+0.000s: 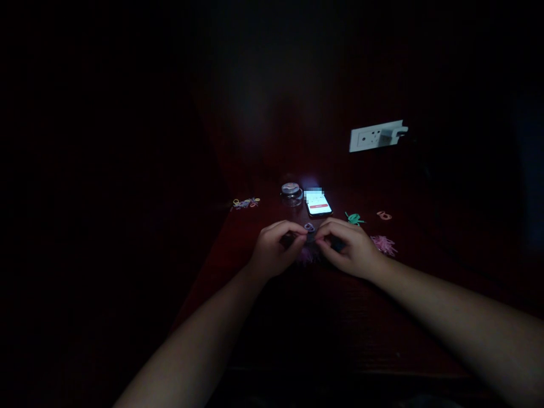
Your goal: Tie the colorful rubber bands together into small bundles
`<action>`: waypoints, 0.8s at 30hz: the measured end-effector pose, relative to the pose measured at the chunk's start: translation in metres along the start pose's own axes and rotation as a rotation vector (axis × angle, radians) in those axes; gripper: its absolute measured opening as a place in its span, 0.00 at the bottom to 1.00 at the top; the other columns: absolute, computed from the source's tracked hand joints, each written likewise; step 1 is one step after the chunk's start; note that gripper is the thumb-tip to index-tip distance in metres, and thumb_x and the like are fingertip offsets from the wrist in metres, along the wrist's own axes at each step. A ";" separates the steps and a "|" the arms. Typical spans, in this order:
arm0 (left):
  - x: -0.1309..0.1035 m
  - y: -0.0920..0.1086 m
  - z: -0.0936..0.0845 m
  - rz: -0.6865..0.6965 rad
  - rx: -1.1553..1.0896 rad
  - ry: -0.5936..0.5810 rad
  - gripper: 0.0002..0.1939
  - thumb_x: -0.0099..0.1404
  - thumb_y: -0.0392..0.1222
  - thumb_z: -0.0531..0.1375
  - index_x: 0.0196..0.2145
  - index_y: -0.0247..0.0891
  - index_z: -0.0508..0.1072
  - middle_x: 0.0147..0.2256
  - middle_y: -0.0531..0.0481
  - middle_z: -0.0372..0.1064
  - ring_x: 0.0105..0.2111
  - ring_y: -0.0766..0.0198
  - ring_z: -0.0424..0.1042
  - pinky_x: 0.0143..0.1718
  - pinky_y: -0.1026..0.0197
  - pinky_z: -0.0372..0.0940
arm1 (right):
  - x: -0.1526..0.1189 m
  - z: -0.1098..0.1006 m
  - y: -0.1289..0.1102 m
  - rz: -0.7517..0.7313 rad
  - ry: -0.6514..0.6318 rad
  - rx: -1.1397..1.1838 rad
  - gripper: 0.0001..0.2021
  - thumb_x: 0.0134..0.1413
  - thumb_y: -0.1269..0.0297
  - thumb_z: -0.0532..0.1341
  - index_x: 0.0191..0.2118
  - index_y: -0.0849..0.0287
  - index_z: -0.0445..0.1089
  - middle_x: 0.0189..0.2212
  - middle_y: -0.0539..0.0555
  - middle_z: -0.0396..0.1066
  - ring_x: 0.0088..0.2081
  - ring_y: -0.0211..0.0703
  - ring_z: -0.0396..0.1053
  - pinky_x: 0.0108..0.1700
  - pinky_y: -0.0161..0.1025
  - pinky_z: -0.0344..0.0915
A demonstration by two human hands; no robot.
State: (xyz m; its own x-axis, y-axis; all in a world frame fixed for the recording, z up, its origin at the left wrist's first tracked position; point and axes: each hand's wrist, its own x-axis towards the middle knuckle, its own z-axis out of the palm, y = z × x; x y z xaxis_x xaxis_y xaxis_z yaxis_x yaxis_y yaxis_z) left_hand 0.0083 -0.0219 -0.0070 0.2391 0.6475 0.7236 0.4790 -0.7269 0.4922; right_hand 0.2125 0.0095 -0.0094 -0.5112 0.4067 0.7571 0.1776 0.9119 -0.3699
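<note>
My left hand (278, 246) is closed in a pinch near the middle of the dark red table (340, 317). Facing it, my right hand (348, 246) also pinches, its fingertips close to those of the left. Something thin and dark seems to lie between the fingertips, too small to make out. Just beyond them is a small pale purple loop (309, 227). Beneath the hands lies a dim purple bundle of strands (306, 256). Beside my right hand are a green bundle (354, 218) and a pink bundle (384, 245).
Behind the hands stand a lit phone (318, 203) and a round lidded clear jar (291, 194). Mixed coloured bits (245, 203) lie at the left edge, an orange loop (384, 215) at the right. A white socket plate (374, 137) holds a plug.
</note>
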 end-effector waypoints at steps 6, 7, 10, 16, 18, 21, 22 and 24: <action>0.002 0.005 -0.004 0.074 -0.015 -0.123 0.10 0.62 0.40 0.63 0.42 0.38 0.74 0.37 0.46 0.75 0.38 0.61 0.74 0.43 0.56 0.70 | 0.000 0.000 0.000 0.008 0.000 -0.001 0.03 0.56 0.73 0.60 0.35 0.58 0.69 0.29 0.51 0.68 0.29 0.39 0.65 0.32 0.38 0.63; 0.002 0.006 -0.004 0.087 -0.012 -0.127 0.10 0.61 0.40 0.64 0.42 0.38 0.74 0.37 0.46 0.75 0.38 0.61 0.74 0.44 0.55 0.70 | 0.000 0.000 0.000 0.009 -0.002 -0.001 0.03 0.56 0.73 0.60 0.35 0.58 0.69 0.29 0.51 0.68 0.29 0.39 0.65 0.32 0.38 0.63; 0.002 0.007 -0.003 0.104 0.009 -0.101 0.07 0.62 0.39 0.63 0.40 0.39 0.74 0.35 0.47 0.75 0.36 0.62 0.74 0.45 0.54 0.70 | 0.000 0.000 -0.001 0.016 -0.005 0.001 0.03 0.56 0.72 0.60 0.35 0.58 0.69 0.29 0.52 0.68 0.30 0.39 0.65 0.32 0.38 0.63; 0.003 0.005 -0.002 0.085 0.049 -0.069 0.04 0.64 0.38 0.61 0.38 0.38 0.75 0.33 0.48 0.75 0.35 0.63 0.73 0.40 0.58 0.69 | -0.001 0.001 -0.001 0.006 -0.014 0.006 0.03 0.56 0.73 0.59 0.35 0.58 0.68 0.28 0.51 0.67 0.30 0.40 0.65 0.33 0.39 0.62; 0.004 0.006 -0.003 0.089 0.062 -0.054 0.04 0.64 0.37 0.61 0.37 0.38 0.75 0.33 0.48 0.75 0.34 0.63 0.73 0.39 0.59 0.69 | -0.001 0.001 -0.001 0.004 -0.017 0.008 0.03 0.56 0.73 0.59 0.35 0.58 0.68 0.29 0.51 0.66 0.30 0.40 0.65 0.33 0.39 0.62; 0.005 0.009 -0.005 0.106 0.067 -0.023 0.03 0.64 0.37 0.61 0.36 0.38 0.75 0.32 0.49 0.74 0.34 0.63 0.72 0.38 0.59 0.68 | -0.002 0.000 -0.002 0.013 -0.035 0.016 0.05 0.56 0.74 0.59 0.36 0.58 0.67 0.29 0.51 0.66 0.31 0.40 0.65 0.33 0.39 0.62; 0.005 0.010 -0.005 0.110 0.064 -0.019 0.03 0.64 0.37 0.61 0.36 0.38 0.74 0.33 0.49 0.75 0.34 0.63 0.72 0.38 0.59 0.68 | -0.002 0.000 -0.002 0.017 -0.040 0.018 0.05 0.56 0.74 0.58 0.36 0.58 0.67 0.29 0.51 0.66 0.31 0.40 0.65 0.33 0.39 0.62; 0.005 0.010 -0.005 0.113 0.062 -0.019 0.02 0.64 0.37 0.61 0.36 0.38 0.74 0.33 0.49 0.75 0.34 0.63 0.73 0.39 0.58 0.68 | -0.002 0.000 -0.002 0.020 -0.041 0.021 0.05 0.56 0.74 0.58 0.36 0.57 0.67 0.29 0.51 0.66 0.31 0.40 0.65 0.34 0.39 0.63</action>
State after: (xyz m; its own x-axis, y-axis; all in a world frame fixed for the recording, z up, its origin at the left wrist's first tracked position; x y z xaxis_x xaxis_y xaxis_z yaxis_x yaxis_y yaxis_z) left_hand 0.0098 -0.0275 0.0041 0.3099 0.5670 0.7632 0.4997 -0.7800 0.3766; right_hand 0.2133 0.0067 -0.0097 -0.5419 0.4219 0.7269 0.1704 0.9021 -0.3965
